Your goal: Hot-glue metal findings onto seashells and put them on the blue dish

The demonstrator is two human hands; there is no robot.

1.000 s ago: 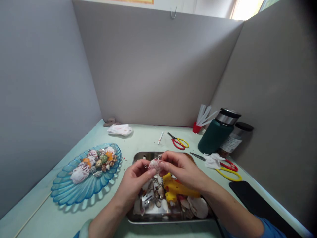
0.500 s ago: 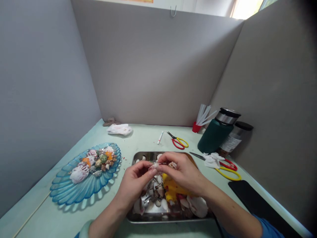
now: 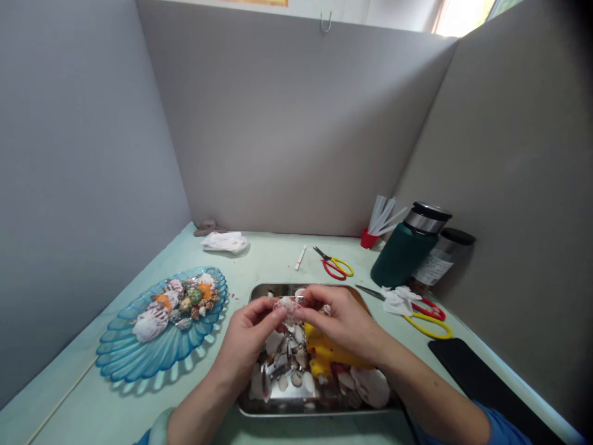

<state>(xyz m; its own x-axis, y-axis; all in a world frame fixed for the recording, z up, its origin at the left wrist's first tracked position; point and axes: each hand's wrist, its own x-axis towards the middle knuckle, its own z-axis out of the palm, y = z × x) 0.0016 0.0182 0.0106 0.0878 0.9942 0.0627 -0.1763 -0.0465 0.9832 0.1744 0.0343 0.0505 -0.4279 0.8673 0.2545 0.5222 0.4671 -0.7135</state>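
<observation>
Both my hands meet over a steel tray (image 3: 259, 292) full of seashells and small metal clips. My left hand (image 3: 248, 337) and my right hand (image 3: 345, 321) pinch a small pink-and-white shell (image 3: 286, 303) between their fingertips, held just above the tray. A yellow tool (image 3: 324, 353) lies in the tray under my right hand, beside a large pale shell (image 3: 373, 386). Whether something thin and metallic is also held against the shell is unclear.
A blue glass plate (image 3: 139, 355) with coloured shells sits to the left. Red-and-yellow scissors (image 3: 337, 266), a second pair (image 3: 428, 318) under a tissue, a green flask (image 3: 403, 250), a dark jar (image 3: 440, 262), a red cup of sticks (image 3: 373, 232) and a black phone (image 3: 477, 380) lie right. Grey partitions enclose the desk.
My hands have kept the shell pinched between them, turning it slightly and shifting a little; the rest of the desk is the same.
</observation>
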